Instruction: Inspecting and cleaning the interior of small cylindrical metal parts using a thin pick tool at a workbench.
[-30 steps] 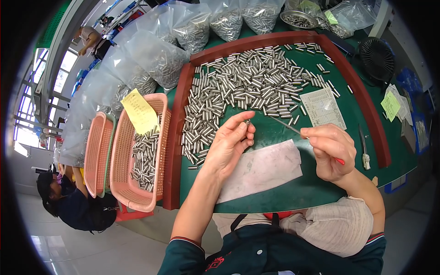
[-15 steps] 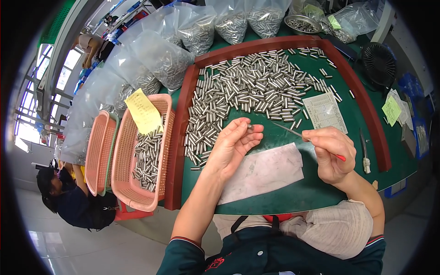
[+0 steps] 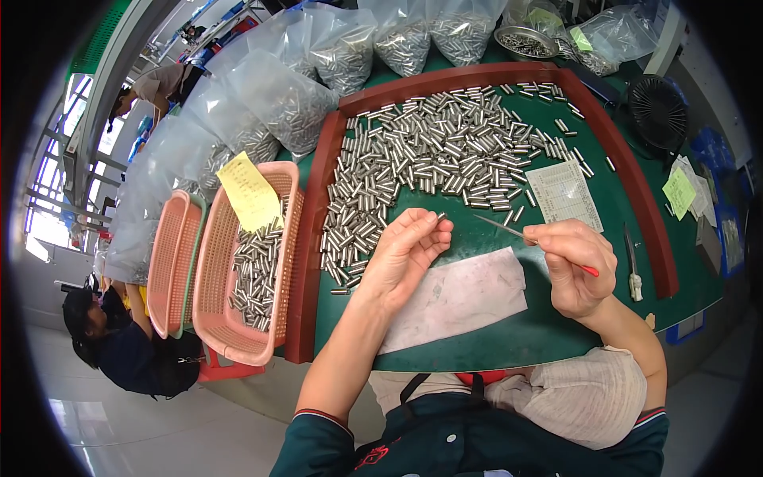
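Between the thumb and fingertips of my left hand (image 3: pixel 407 256) is a small shiny metal cylinder (image 3: pixel 443 215), mostly covered by the fingers. My right hand (image 3: pixel 575 261) is closed round the red handle of a thin, pointed needle file (image 3: pixel 501 226). Its tip points left toward the cylinder, with a gap between them. Beyond both hands, many loose metal cylinders (image 3: pixel 445 159) lie heaped on the green tabletop (image 3: pixel 477 358). A stained whitish cloth (image 3: pixel 465 298) is spread flat below my hands.
A dark red wooden rail (image 3: pixel 314 230) borders the work area. Left of it stand a pink basket (image 3: pixel 208 294) of cylinders and another pink basket (image 3: pixel 165 270). Filled plastic bags (image 3: pixel 342 52) line the back. A printed paper (image 3: pixel 564 195), tweezers (image 3: pixel 633 266) and a black fan (image 3: pixel 656 111) are right. A person (image 3: pixel 119 342) sits left.
My left fingers have shifted, tilting the cylinder so that its end shows above the fingertips. The right hand and file have hardly moved. A person in the far background has leaned further left.
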Tool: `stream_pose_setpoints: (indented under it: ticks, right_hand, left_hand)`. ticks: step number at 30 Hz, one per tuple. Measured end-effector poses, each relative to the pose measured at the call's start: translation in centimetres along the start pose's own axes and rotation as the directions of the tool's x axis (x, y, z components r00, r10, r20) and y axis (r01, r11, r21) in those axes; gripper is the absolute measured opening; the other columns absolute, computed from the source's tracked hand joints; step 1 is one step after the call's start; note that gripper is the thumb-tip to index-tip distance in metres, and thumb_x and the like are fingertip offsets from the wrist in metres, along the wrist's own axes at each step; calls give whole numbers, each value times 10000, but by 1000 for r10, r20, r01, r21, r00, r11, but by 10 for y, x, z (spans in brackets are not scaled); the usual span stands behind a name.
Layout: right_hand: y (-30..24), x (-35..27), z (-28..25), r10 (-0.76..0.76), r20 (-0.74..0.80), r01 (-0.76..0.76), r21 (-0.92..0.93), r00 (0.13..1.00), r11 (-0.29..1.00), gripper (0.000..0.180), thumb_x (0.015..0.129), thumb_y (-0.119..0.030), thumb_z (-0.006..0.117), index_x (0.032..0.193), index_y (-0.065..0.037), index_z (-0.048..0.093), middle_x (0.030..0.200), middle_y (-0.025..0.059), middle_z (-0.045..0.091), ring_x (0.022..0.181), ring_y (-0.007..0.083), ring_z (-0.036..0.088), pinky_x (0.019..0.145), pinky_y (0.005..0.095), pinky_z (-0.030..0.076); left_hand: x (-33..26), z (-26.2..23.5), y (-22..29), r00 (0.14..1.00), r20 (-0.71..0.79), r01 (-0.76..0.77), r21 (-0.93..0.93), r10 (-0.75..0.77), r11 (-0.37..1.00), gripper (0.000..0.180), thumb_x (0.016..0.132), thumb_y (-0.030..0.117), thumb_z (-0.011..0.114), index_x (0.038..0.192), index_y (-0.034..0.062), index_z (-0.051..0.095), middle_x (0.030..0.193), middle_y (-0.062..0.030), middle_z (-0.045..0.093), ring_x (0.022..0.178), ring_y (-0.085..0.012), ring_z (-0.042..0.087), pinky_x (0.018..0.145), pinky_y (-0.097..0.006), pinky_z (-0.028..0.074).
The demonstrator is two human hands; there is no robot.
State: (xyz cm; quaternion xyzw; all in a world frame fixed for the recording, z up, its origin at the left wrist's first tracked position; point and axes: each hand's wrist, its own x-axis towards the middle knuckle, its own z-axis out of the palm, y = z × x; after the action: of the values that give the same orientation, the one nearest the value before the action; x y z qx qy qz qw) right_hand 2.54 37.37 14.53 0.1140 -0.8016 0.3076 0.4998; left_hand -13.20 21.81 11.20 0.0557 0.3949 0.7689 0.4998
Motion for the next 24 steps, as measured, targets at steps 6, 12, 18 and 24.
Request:
stream_pose_setpoints:
  ticks: [6, 12, 18, 24]
  right_hand:
    - [0, 1, -1, -1, 4, 1, -1, 1000, 1000, 125, 757, 28, 599, 869, 18, 546, 739, 137, 626, 637, 239, 632, 520, 281, 499]
    - [2, 1, 0, 2, 4, -2, -1, 1000, 1000, 125, 754, 26, 603, 865, 17, 547, 738, 140, 627, 626, 235, 626, 512, 276, 491]
    - [-3, 1, 2, 35, 36, -36, 6, 999, 999, 117, 766, 38, 574, 875, 29, 531, 748, 175, 625, 618, 246, 616, 520, 285, 485]
    - [-2, -5, 1, 30, 72, -31, 12, 997, 999, 99, 815, 5, 537, 903, 43, 512, 760, 200, 619, 604, 255, 605, 517, 287, 485]
  left_hand:
    - [0, -1, 1, 1000, 18, 8, 8, -8, 1000, 72, 836, 96, 577, 833, 55, 517, 843, -104, 611, 775, -156, 584, 759, -273, 473]
    - [0, 0, 3, 1000, -1, 10, 17, -10, 1000, 83, 841, 115, 579, 836, 62, 516, 839, -106, 613, 773, -157, 586, 743, -277, 485]
    - [-3, -14, 16, 995, 84, -20, -345, 53, 938, 113, 841, 154, 589, 894, 61, 552, 887, -104, 604, 788, -176, 586, 748, -293, 490]
    - [-12, -21, 59, 861, 60, -302, -738, 504, 603, 270, 905, 316, 463, 893, 65, 562, 823, -20, 592, 736, -126, 536, 715, -285, 470]
